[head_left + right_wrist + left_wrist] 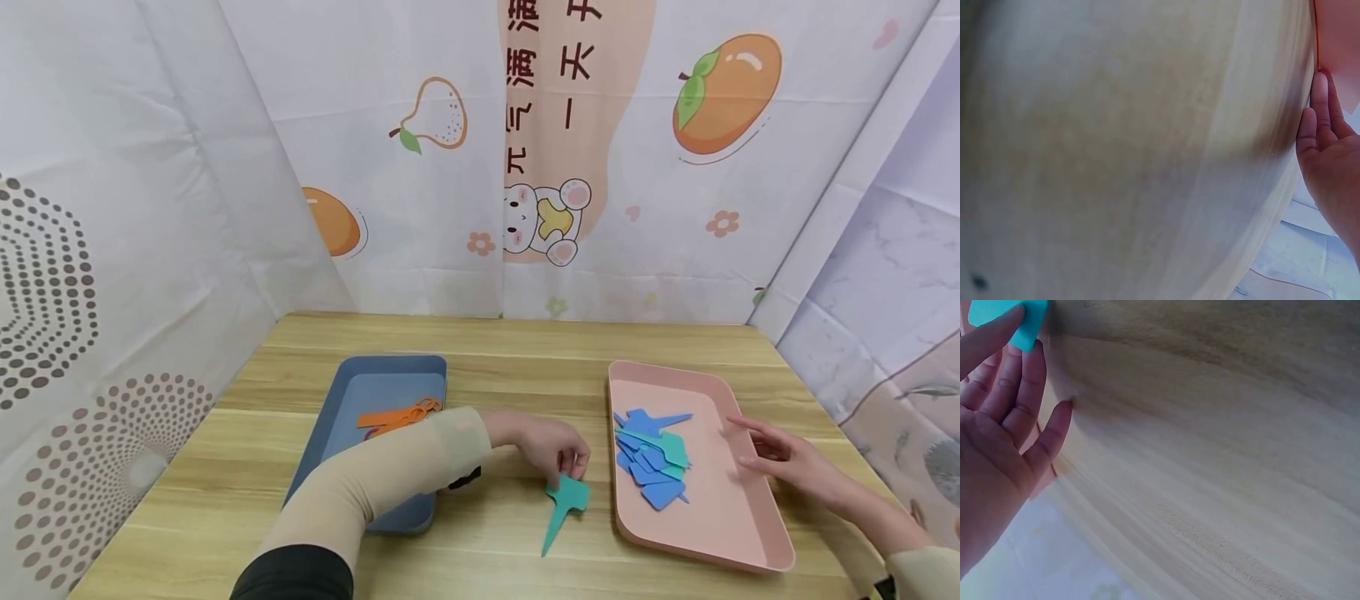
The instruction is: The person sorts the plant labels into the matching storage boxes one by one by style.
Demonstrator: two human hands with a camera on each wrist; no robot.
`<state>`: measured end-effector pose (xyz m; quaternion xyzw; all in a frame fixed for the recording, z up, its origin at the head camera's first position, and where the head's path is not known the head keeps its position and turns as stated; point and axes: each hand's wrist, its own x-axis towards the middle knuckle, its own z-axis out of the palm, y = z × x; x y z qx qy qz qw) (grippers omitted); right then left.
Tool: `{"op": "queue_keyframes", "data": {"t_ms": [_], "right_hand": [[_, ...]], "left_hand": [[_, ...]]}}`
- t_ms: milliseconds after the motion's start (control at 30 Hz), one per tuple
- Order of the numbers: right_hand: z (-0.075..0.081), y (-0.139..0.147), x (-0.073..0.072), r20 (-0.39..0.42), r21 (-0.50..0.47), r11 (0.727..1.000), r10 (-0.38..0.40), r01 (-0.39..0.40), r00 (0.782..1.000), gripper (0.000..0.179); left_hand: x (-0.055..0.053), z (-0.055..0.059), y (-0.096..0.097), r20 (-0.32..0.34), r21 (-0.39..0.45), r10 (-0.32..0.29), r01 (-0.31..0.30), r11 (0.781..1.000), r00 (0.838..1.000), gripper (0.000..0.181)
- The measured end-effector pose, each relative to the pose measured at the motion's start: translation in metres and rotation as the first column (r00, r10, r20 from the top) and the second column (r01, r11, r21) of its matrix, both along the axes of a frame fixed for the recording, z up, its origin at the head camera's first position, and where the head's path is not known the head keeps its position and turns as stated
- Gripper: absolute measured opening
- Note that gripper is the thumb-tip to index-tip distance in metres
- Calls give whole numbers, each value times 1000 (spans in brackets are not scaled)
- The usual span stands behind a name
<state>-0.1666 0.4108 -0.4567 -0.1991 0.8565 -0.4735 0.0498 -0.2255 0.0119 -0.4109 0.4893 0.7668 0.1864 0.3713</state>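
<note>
In the head view my left hand (551,446) reaches to the middle of the table and pinches a teal plant label (572,495) by its wide head. The label's pointed stem slants down toward the near edge. The left wrist view shows the thumb flat on the teal label (1013,320), with fingers behind it. Several blue plant labels (663,493) and teal ones (672,448) lie heaped in the left part of a pink tray (731,508). My right hand (798,467) is at that tray's right rim, its fingers fairly straight and touching it.
A blue-grey tray (352,392) stands on the left, partly hidden by my left sleeve (405,467). Flat orange pieces (390,418) with ring-shaped ends lie in it. The wooden table (525,375) backs onto a printed curtain (450,275), with more curtains at both sides.
</note>
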Motion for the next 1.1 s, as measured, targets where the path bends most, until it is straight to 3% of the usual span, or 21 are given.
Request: {"op": "queue_keyframes", "data": {"t_ms": [267, 467, 633, 767, 933, 1100], "right_hand": [[0, 0, -1, -2, -8, 1000, -1, 1, 1000, 57], [-1, 0, -1, -1, -19, 1000, 13, -13, 1000, 57], [-1, 1, -1, 6, -20, 1000, 15, -15, 1000, 57], [-1, 1, -1, 4, -19, 1000, 22, -22, 1000, 57], [-1, 2, -1, -5, -16, 999, 27, -28, 1000, 58], [0, 1, -1, -4, -21, 999, 30, -30, 1000, 57]], "left_hand": [[-12, 10, -2, 190, 119, -4, -19, 993, 982, 21], [-22, 27, 0, 172, 183, 2, -34, 982, 985, 18], [-30, 42, 7, 193, 238, 45, -91, 967, 980, 16], [-32, 49, 20, 163, 269, 100, -142, 953, 982, 17], [-33, 47, 45, 138, 314, 157, -193, 930, 978, 17], [-32, 37, 68, 75, 357, 180, -195, 914, 981, 16]]}}
